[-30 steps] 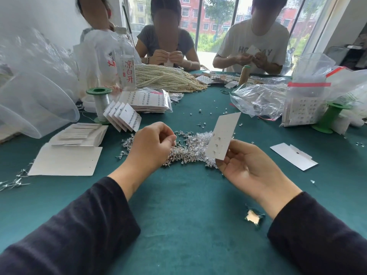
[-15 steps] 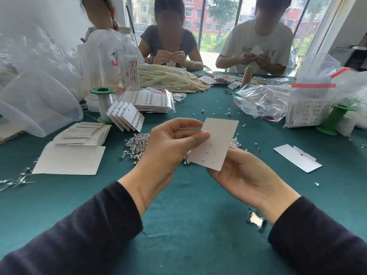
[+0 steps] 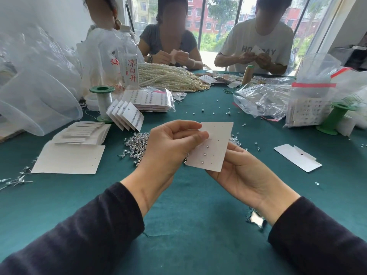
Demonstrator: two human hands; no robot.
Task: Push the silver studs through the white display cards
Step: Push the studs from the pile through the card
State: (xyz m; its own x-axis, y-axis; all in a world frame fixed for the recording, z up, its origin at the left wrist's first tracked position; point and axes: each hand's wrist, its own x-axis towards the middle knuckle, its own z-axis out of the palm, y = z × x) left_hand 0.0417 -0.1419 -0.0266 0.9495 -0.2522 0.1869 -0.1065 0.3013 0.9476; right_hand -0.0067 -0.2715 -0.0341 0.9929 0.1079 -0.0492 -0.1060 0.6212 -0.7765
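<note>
Head view: one white display card (image 3: 213, 147) is held up above the green counter (image 3: 188, 205), tilted slightly, between both hands. Three silver studs sit in a slanting row on its lower left part; several small holes beside and above them are unfilled.

The left hand (image 3: 168, 147) has its fingers curled. Its forefinger tip lies on the card's face just above the top stud, and its thumb touches the card's upper left corner. Whether a stud is under that fingertip cannot be told. The right hand (image 3: 244, 171) is palm up and holds the card from behind, thumb at the card's right edge. The card hides its fingers.

One pile of loose silver studs (image 3: 135, 143) lies on the counter behind the card. The left hand covers its middle, and a few studs show past the card's right edge.

Around it are:
- two green spools (image 3: 102, 90) (image 3: 335, 120)
- one tan thread spool (image 3: 248, 74)
- one bottle (image 3: 130, 66) with red characters
- one heap of pearl strands (image 3: 168, 76)
- one clear plastic bowl (image 3: 37, 104)
- a stack of blank cards (image 3: 83, 132) on a large white sheet (image 3: 69, 159)
- a fan of filled cards (image 3: 127, 116), number unclear
- plastic bags (image 3: 264, 100) at the right

Three people sit across the counter, and two of them hold small cards.
</note>
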